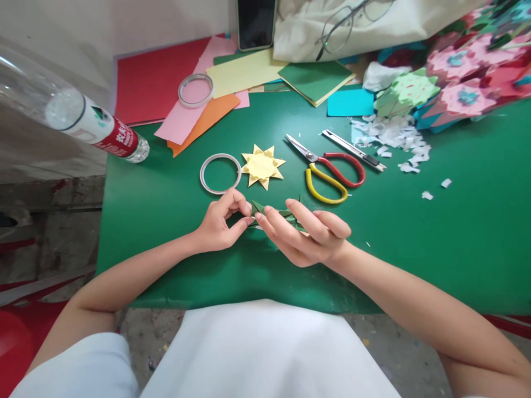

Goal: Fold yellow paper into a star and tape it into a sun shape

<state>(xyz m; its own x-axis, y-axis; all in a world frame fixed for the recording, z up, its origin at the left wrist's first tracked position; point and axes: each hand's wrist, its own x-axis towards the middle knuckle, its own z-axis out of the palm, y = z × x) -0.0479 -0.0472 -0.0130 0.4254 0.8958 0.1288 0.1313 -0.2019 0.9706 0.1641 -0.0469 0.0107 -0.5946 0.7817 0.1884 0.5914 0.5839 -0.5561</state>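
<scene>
A folded green paper piece (258, 208) is held low over the table's front half, between my two hands. My left hand (224, 222) pinches its left end between thumb and index finger. My right hand (306, 231) holds it from the right, with fingers bent across it, so much of the paper is hidden. Just beyond my fingers lies a yellow paper star (262, 166) with pointed tips. Left of the star a roll of tape (203, 176) lies flat. Scissors (327, 168) with one red and one yellow handle rest beyond my right hand.
A box cutter (352, 150) lies beside the scissors, near white paper scraps (394, 135). Coloured sheets (157, 83), a second tape roll (181, 98) and a phone (256, 25) are at the back. A plastic bottle (118, 138) is at left; paper flowers (460, 99) are at right.
</scene>
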